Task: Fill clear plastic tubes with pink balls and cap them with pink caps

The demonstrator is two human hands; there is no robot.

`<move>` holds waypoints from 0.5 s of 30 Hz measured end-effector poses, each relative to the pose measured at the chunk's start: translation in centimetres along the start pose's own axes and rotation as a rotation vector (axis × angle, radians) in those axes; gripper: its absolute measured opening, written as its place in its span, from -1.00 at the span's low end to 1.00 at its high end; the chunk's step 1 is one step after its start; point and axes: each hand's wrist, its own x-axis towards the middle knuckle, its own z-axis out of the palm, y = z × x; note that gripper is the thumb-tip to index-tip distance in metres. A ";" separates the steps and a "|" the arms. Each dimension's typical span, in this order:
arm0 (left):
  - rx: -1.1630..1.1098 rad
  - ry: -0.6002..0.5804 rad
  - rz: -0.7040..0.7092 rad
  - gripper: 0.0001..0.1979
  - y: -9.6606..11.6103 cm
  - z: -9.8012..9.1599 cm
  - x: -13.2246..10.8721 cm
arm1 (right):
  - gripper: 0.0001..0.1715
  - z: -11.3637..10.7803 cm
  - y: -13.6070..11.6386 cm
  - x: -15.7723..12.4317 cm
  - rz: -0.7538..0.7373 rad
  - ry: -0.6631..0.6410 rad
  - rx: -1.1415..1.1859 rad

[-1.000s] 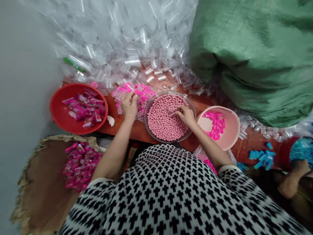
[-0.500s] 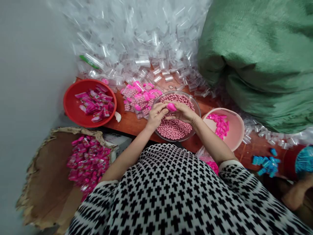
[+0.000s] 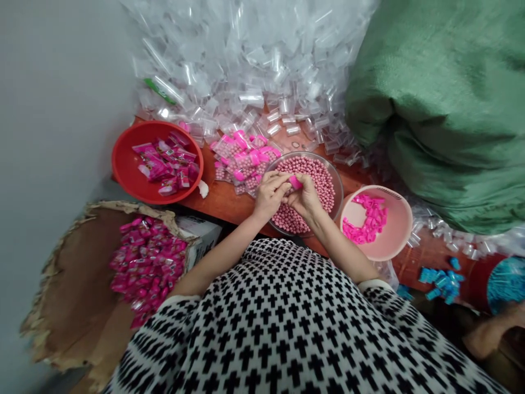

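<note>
Both my hands meet over a clear bowl (image 3: 337, 186) full of small pink balls. My left hand (image 3: 269, 195) and my right hand (image 3: 304, 198) are closed together on a small pink cap (image 3: 295, 182); whether a tube sits under it is hidden by my fingers. Just left of the bowl lies a pile of filled tubes with pink caps (image 3: 241, 158). A pale pink bowl (image 3: 400, 232) to the right holds loose pink caps.
A red bowl (image 3: 131, 180) of pink packets stands at left. A brown sack (image 3: 74, 295) of pink packets sits below the table. A heap of clear empty tubes (image 3: 254, 71) and a green sack (image 3: 443, 109) fill the back. Another person's arm (image 3: 492, 334) and blue caps (image 3: 441, 279) are at right.
My left hand left the pile of filled tubes and joined my right hand over the bowl. Both now pinch a pink cap. The view shifted right.
</note>
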 end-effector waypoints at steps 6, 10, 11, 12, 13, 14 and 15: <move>-0.022 -0.054 -0.060 -0.72 -1.0 -0.6 0.9 | -0.46 0.1 -1.4 0.2 0.091 -0.116 -0.198; -0.002 0.085 -0.141 -0.71 -3.5 -2.2 3.2 | -0.45 -3.5 -3.6 0.6 -0.076 0.023 -0.385; 0.032 0.137 -0.153 -0.70 -4.2 -3.0 4.0 | -0.48 -4.9 -3.9 0.6 -0.165 0.105 -0.442; 0.082 0.181 -0.157 -0.69 -5.0 -3.8 4.8 | -0.51 -6.3 -3.9 0.6 -0.242 0.189 -0.515; 0.145 0.225 -0.165 -0.68 -5.7 -4.7 5.6 | -0.55 -7.7 -3.8 0.5 -0.294 0.262 -0.608; 0.225 0.262 -0.196 -0.69 -6.3 -5.6 6.3 | -0.59 -9.0 -3.4 0.3 -0.317 0.315 -0.726; 0.298 0.270 -0.242 -0.72 -6.8 -6.4 6.9 | -0.63 -10.0 -2.9 0.2 -0.321 0.354 -0.860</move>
